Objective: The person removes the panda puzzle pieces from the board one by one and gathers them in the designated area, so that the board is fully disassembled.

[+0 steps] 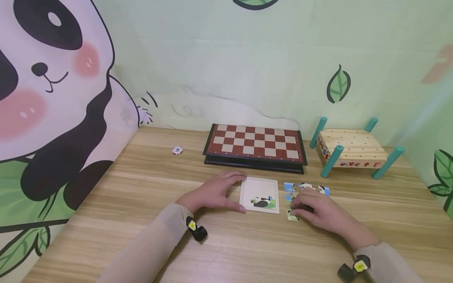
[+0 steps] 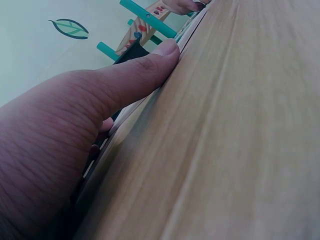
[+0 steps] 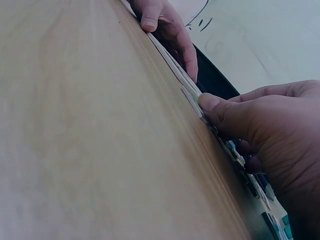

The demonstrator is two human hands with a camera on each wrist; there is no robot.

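A square puzzle tray (image 1: 260,181) with a pale rim lies on the table, a few joined pieces with a panda picture (image 1: 262,202) in its lower right part. My left hand (image 1: 216,192) rests at the tray's left side, thumb by the near corner and fingers by the far one. To the right of the tray, my right hand (image 1: 315,206) has its thumb and fingertips together at a small green puzzle piece (image 1: 292,215), which they partly cover. Several loose pieces, among them a blue one (image 1: 289,186), lie around and beneath that hand.
Behind the tray stands a folded chessboard (image 1: 255,143) with red and white squares. A wooden pegged stand (image 1: 354,147) with teal posts is at the back right. One poker chip (image 1: 177,150) lies at the back left, before the panda-printed wall (image 1: 212,59).
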